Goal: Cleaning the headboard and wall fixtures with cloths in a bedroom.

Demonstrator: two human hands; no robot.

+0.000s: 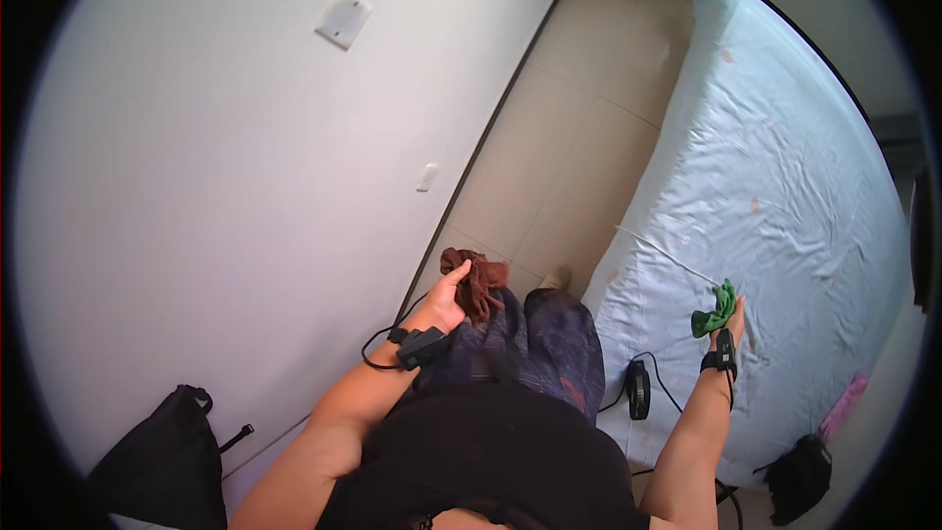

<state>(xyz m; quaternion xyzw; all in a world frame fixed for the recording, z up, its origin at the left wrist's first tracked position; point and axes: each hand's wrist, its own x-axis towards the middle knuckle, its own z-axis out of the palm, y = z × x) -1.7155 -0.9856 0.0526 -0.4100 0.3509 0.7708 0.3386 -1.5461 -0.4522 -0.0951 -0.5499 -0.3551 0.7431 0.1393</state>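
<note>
Fingers of the left hand [447, 304] are gripping a crumpled, reddish-brown cloth [481, 292], the thumb lying across it, to the left of a broad bed covered in wrinkled, pale-blue fabric [775, 226]. Over that bed, the right hand [737, 320] is holding a bunched, bright green cloth [714, 315], its visible fingers extending fairly straight beside the folds (how tightly they are squeezing, I cannot tell). Loose holding could be letting either cloth slip, the brown one towards the smooth beige floor tiles [559, 152] left of the bed. Snagging could be happening too, since a thin black cable [365, 347] is looping out near the left wrist. Both cloths are looking soft and limp, the brown one matte and ragged-edged, the green one gathering into ridges.
</note>
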